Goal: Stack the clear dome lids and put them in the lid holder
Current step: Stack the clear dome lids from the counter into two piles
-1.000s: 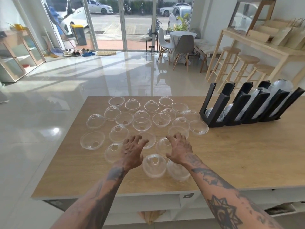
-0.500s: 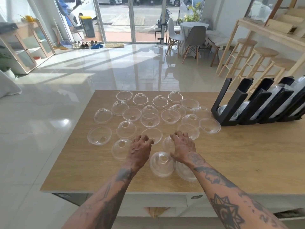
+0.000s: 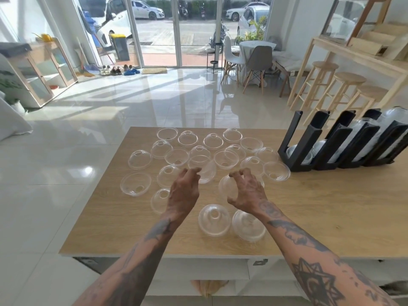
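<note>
Several clear dome lids (image 3: 225, 159) lie spread over the left half of the wooden table (image 3: 331, 208), some dome up, some rim up. My left hand (image 3: 183, 192) pinches the edge of one lid (image 3: 206, 171) and holds it tilted off the table. To its right, the curled fingers and thumb of my right hand (image 3: 248, 191) hold another lid (image 3: 225, 186). Two more lids (image 3: 214, 219) sit just below my hands near the front edge. The black lid holder (image 3: 309, 149) stands at the table's right, with stacked lids in its slots.
The holder's slots run off the right edge of view. Bare wood lies between the lids and the holder and along the front right. Beyond the table are a tiled floor, wooden stools (image 3: 351, 85) and a small dining set (image 3: 254, 56).
Both hands have risen from the table and moved slightly forward. Each now has a lid between its fingers, the left one tilted up. The camera has tilted up a little.
</note>
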A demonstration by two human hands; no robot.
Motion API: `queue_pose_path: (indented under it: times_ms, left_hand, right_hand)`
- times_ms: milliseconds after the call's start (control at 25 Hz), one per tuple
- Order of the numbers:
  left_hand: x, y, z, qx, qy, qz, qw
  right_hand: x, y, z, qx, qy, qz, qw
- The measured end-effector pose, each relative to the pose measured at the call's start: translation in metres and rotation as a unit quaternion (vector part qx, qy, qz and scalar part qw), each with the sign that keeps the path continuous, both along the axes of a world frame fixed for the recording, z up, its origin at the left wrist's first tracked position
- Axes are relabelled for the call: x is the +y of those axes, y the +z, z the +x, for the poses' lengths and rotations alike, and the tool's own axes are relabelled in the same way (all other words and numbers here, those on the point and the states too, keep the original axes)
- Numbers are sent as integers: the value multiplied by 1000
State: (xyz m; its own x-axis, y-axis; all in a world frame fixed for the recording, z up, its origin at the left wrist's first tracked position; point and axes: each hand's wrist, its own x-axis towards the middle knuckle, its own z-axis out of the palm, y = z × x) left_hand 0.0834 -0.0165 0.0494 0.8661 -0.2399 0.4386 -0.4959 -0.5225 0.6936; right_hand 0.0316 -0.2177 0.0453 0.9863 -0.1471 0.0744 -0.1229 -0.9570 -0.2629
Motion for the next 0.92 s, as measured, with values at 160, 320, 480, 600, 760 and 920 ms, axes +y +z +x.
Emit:
queue_pose_path:
  times_ms: [160, 320, 480, 600, 760, 920]
  left_hand:
    - [-10, 11, -13, 243, 33, -221, 944]
    - [-10, -14, -31, 403, 49, -259, 876]
    - [-5, -46, -45, 431, 71, -207, 876]
    - [-5, -60, -52, 412, 91, -156, 893]
    - [-5, -68, -57, 397, 90, -98, 908]
    - [-4, -66, -52, 345, 92, -31, 933]
  right_hand:
    - [-13, 20, -29, -30, -20, 32, 999]
    - [-19, 13, -68, -29, -41, 62, 997]
    - [-17, -15, -101, -2, -58, 98, 994]
    - [-11, -37, -110, 28, -70, 107, 991]
    - [-9, -45, -107, 32, -73, 96, 992]
    - [-14, -41, -106, 21, -77, 112, 991]
